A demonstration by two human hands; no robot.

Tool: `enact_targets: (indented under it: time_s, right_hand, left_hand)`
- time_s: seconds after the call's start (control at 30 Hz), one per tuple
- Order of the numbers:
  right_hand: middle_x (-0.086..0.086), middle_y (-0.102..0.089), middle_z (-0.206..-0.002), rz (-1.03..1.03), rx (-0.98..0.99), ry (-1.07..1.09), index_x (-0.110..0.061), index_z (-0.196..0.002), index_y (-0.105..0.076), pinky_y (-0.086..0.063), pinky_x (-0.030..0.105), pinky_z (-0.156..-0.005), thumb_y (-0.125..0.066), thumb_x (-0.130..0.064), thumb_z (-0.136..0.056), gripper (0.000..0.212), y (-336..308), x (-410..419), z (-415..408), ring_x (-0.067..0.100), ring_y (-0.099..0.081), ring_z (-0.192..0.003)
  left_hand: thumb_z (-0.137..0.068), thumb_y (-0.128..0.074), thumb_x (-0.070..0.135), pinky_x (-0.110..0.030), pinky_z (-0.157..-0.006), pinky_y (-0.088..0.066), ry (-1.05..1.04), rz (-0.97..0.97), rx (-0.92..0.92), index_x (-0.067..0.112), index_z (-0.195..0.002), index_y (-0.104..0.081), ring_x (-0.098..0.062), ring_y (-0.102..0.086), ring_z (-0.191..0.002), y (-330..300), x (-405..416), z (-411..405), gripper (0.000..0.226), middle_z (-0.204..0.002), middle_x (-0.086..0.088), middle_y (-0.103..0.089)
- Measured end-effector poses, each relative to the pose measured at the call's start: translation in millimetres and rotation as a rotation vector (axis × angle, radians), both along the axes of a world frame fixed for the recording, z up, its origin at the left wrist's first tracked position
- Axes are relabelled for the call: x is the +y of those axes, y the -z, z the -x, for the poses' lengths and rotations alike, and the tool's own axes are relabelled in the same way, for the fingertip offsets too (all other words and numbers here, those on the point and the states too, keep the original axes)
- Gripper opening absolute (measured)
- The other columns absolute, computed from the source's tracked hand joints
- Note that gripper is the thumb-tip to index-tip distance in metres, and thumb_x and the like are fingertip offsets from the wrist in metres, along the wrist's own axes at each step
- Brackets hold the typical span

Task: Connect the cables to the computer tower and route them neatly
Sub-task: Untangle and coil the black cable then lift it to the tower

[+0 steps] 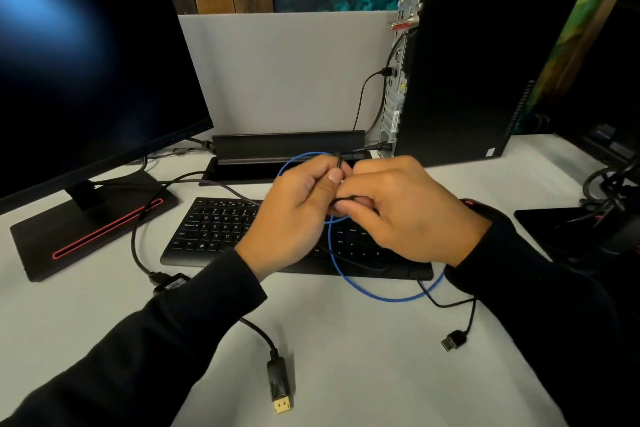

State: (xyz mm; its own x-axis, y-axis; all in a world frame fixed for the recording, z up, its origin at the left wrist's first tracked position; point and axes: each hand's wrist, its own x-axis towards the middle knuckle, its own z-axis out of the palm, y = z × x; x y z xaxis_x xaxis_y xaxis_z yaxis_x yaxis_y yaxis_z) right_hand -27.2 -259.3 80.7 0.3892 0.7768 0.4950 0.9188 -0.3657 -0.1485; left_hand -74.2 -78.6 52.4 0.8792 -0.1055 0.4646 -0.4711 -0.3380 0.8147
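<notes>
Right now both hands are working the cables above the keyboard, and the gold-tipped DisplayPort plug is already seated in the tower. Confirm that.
Not quite. The head view shows the DisplayPort plug lying loose on the table, near the left sleeve, not in the tower. Both hands, left and right, do work the cables above the keyboard.

Dark monitor on red-striped stand, black keyboard, grey partition behind

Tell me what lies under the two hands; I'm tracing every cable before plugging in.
Under the left hand and right hand lies the keyboard, crossed by a blue cable loop. The keys and cable directly beneath the hands are hidden.
</notes>
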Motion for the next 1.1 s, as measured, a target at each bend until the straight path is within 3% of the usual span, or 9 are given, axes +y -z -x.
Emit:
enact_targets:
  time_s: [0.13, 0.27, 0.37, 0.5, 0.63, 0.77, 0.93, 1.0, 1.1]
  right_hand:
    - [-0.012, -0.055, -0.078, -0.254, -0.002, 0.139, -0.02, -0.088, -0.064, -0.05, 0.029, -0.063, -0.081, -0.038, -0.086, 0.024, 2.4, -10.5, -14.4, 0.008, -0.054, -0.071]
    - [-0.012, -0.064, -0.099, -0.303, 0.251, 0.077, -0.024, -0.119, -0.073, -0.045, 0.016, -0.064, -0.072, -0.034, -0.094, 0.027, 8.3, -13.8, -23.5, 0.01, -0.056, -0.07]
    - [-0.007, -0.072, -0.096, -0.163, 0.549, -0.035, -0.03, -0.105, -0.076, -0.054, 0.037, -0.075, -0.058, -0.044, -0.099, 0.023, 14.7, -15.6, -25.7, 0.017, -0.065, -0.078]
    - [0.0, -0.068, -0.078, -0.374, 0.989, -0.178, -0.026, -0.078, -0.068, -0.051, 0.032, -0.082, -0.051, -0.034, -0.103, 0.032, 13.7, -9.7, -18.3, 0.014, -0.063, -0.081]
    - [0.0, -0.032, -0.06, -0.634, 1.422, -0.275, -0.008, -0.084, -0.055, -0.055, 0.034, -0.073, -0.053, -0.024, -0.098, 0.021, 1.4, -8.1, -11.1, 0.016, -0.041, -0.057]
    - [0.0, -0.034, -0.061, -0.675, 1.338, -0.195, -0.005, -0.089, -0.06, -0.056, 0.032, -0.067, -0.057, -0.021, -0.095, 0.018, 0.2, -9.2, -15.6, 0.011, -0.036, -0.056]
    - [0.004, -0.06, -0.08, -0.602, 0.967, -0.072, -0.016, -0.109, -0.067, -0.061, 0.039, -0.068, -0.053, -0.014, -0.105, 0.016, 18.7, -2.7, -16.5, 0.017, -0.061, -0.074]
    - [0.0, -0.066, -0.092, -0.536, 0.827, 0.041, -0.029, -0.127, -0.066, -0.058, 0.033, -0.06, -0.047, -0.01, -0.108, 0.033, 29.2, -3.1, -18.9, 0.014, -0.063, -0.073]
    - [-0.001, -0.065, -0.085, -0.438, 0.64, 0.168, -0.034, -0.146, -0.053, -0.045, 0.013, -0.057, -0.045, -0.017, -0.11, 0.041, 44.7, -7.8, -23.7, 0.001, -0.057, -0.06]
  left_hand:
    - [-0.111, -0.036, 0.014, -0.02, -0.049, -0.029, 0.062, 0.077, 0.223, -0.001, -0.092, -0.054, -0.007, -0.033, -0.047, -0.5, -2.2, 0.7, 0.03, -0.057, 0.008, -0.041]
    - [-0.109, -0.037, 0.022, -0.027, -0.048, -0.013, 0.268, 0.49, 0.57, 0.005, -0.086, -0.062, -0.011, -0.014, -0.049, -5.4, 1.2, 0.8, 0.038, -0.06, 0.0, -0.025]
    - [-0.102, -0.045, 0.027, -0.025, -0.045, -0.014, 0.347, 0.588, 0.62, 0.01, -0.077, -0.063, -0.009, -0.016, -0.048, -3.4, 1.4, 1.5, 0.036, -0.06, 0.001, -0.026]
    - [-0.101, -0.047, 0.026, -0.019, -0.042, -0.022, 0.395, 0.707, 0.586, 0.01, -0.075, -0.058, -0.006, -0.024, -0.047, -3.0, 1.2, -2.3, 0.033, -0.06, 0.003, -0.028]
    - [-0.102, -0.046, 0.022, -0.023, -0.047, -0.039, 0.456, 0.738, 0.55, 0.008, -0.08, -0.059, -0.009, -0.033, -0.048, -6.8, 2.8, -0.7, 0.029, -0.061, 0.002, -0.033]
    - [-0.104, -0.042, 0.014, -0.025, -0.051, -0.037, 0.507, 0.799, 0.522, 0.005, -0.089, -0.061, -0.01, -0.034, -0.052, -7.4, 2.0, -0.9, 0.026, -0.065, 0.001, -0.035]
    - [-0.102, -0.041, 0.014, -0.021, -0.045, -0.025, 0.453, 0.977, 0.466, 0.005, -0.096, -0.067, -0.008, -0.022, -0.051, -8.3, -5.0, -1.4, 0.028, -0.063, 0.003, -0.033]
    - [-0.101, -0.043, 0.014, -0.02, -0.045, -0.024, 0.423, 1.031, 0.408, 0.005, -0.103, -0.068, -0.008, -0.019, -0.053, -11.6, -1.7, -3.0, 0.027, -0.063, 0.004, -0.033]
    - [-0.101, -0.044, 0.015, -0.02, -0.046, -0.023, 0.387, 1.066, 0.334, 0.005, -0.113, -0.068, -0.008, -0.019, -0.055, -16.1, 8.4, -7.1, 0.028, -0.065, 0.004, -0.032]
